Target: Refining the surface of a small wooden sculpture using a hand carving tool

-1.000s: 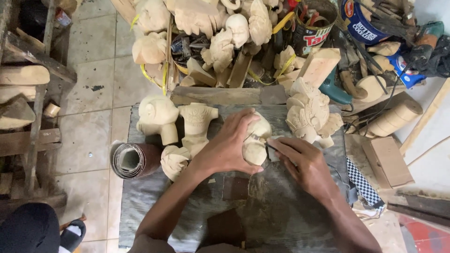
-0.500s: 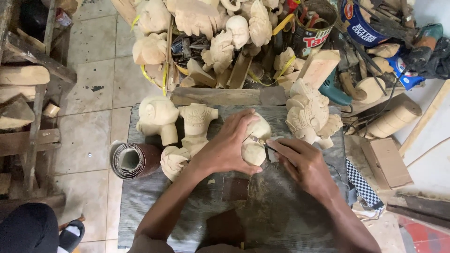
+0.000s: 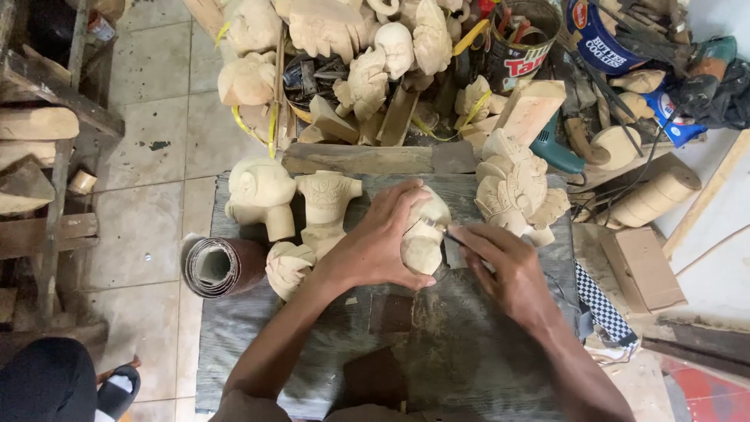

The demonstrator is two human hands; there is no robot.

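My left hand (image 3: 380, 238) wraps around a pale wooden carving (image 3: 424, 244) and holds it down on the grey worn workbench (image 3: 258, 336). My right hand (image 3: 500, 264) grips a thin metal carving tool (image 3: 439, 228) whose tip touches the carving's right side. Left of my hands stand three unfinished wooden figures: a rounded head (image 3: 259, 195), a torso piece (image 3: 326, 202) and a smaller carved piece (image 3: 287, 266). A larger ornate carving (image 3: 514, 187) stands just right of the held piece.
A roll of sandpaper (image 3: 217, 266) lies at the bench's left edge. Many carved pieces, wood blocks and cans (image 3: 516, 47) pile up behind the bench. A teal power tool (image 3: 556, 152) and a cardboard box (image 3: 644, 266) are at the right. Wooden planks (image 3: 39, 125) are stacked left.
Both hands stay on the carving; the right hand with the tool has shifted only slightly against its side.
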